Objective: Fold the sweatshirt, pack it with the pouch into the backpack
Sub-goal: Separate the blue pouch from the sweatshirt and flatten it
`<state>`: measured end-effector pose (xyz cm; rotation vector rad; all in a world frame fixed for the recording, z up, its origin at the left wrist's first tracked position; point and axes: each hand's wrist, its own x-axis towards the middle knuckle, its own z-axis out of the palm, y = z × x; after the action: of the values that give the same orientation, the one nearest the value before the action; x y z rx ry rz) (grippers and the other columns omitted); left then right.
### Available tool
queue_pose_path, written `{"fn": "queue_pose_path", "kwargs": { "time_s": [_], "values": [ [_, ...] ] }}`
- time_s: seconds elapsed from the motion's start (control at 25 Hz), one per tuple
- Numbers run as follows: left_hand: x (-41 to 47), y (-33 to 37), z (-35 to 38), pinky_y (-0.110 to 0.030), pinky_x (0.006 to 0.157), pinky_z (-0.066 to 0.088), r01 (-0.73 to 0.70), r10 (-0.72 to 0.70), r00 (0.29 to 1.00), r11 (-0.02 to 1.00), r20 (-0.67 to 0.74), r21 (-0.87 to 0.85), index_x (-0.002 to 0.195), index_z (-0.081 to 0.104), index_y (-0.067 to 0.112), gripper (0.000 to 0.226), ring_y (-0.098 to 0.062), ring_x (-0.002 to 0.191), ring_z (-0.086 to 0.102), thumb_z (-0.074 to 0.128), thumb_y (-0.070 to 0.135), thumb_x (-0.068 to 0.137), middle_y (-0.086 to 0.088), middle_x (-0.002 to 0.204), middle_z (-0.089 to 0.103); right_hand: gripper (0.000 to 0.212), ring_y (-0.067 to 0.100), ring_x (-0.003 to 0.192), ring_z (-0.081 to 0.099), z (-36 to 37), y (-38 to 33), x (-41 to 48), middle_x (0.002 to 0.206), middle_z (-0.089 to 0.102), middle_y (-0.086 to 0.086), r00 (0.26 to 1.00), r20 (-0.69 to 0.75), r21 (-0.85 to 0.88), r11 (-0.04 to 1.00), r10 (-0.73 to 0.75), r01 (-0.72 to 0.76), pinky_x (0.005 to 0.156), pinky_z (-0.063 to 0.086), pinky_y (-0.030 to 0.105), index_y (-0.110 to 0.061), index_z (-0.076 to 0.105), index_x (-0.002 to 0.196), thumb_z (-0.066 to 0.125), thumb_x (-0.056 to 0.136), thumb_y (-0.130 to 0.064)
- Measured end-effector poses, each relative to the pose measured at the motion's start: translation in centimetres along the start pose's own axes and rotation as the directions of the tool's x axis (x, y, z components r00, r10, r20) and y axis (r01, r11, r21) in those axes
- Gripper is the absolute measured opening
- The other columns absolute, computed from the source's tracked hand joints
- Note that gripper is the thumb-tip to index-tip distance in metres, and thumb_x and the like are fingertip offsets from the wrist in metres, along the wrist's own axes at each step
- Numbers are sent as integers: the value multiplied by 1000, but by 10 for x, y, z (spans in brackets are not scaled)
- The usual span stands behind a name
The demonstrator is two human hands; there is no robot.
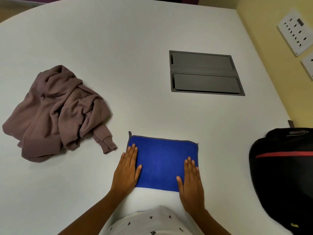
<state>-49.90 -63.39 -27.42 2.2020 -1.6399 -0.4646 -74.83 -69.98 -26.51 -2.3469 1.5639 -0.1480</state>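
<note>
1. One mauve-brown sweatshirt (pixel 57 114) is lying crumpled and unfolded on the left part of the white table (pixel 118 39), with one cuffed sleeve trailing toward the middle.
2. One flat blue pouch (pixel 162 160) is lying near the table's front edge, straight ahead of the person and well apart from the sweatshirt. A grey zip is running along its far edge.
3. One black backpack (pixel 284 175) with a single red stripe is sitting at the right edge, apart from the pouch. A small yellow tag is showing low on it, too small to read.
4. Two bare hands are resting on the pouch. The left hand (pixel 127 172) is lying flat on its left edge, fingers straight and together, gripping nothing. The right hand (pixel 191 182) is lying flat on its right edge in the same way.
5. One grey hatch (pixel 203 73) with two flaps is sitting flush in the table beyond the pouch.
6. Two white socket plates (pixel 295 31) are showing on the yellow wall at upper right; their markings are too small to read.
7. The person's white shirt (pixel 152 221) is showing small dark printed motifs.
</note>
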Motion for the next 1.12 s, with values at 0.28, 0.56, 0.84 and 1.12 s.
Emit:
{"fn": "queue_pose_path", "kwargs": {
  "time_s": [0.28,0.56,0.84,1.12],
  "values": [
    [-16,-5,2,-30,119,5,8,-8,1000,1000,17,-2,152,7,15,64,-12,147,3,22,47,99,3,160,6,68,22,142,28,-4,26,-17,154,30,6,978,-98,32,983,182,-180,118,16,28,-6,26,149,23,99,-52],
    [-55,-4,2,-26,118,-3,47,-47,998,999,48,11,152,0,18,64,-10,146,-7,18,47,98,7,160,-3,36,28,79,61,-30,-7,-18,96,60,17,930,-35,30,930,366,-365,64,55,34,3,59,105,77,76,-5],
    [-56,18,-10,-17,114,-12,107,-100,992,990,76,-93,150,0,20,74,-6,144,-4,4,59,88,11,154,-5,14,19,80,59,-55,-34,-14,96,63,14,878,11,206,858,478,-470,69,52,29,1,60,104,56,90,1],
    [-48,89,-42,-21,87,52,282,-242,957,667,157,-690,114,65,17,29,-10,97,66,47,33,97,-2,111,69,19,19,91,62,-61,-97,-23,103,63,6,975,-197,378,926,106,-25,77,47,19,-6,63,108,64,89,-9]
  ]
}}
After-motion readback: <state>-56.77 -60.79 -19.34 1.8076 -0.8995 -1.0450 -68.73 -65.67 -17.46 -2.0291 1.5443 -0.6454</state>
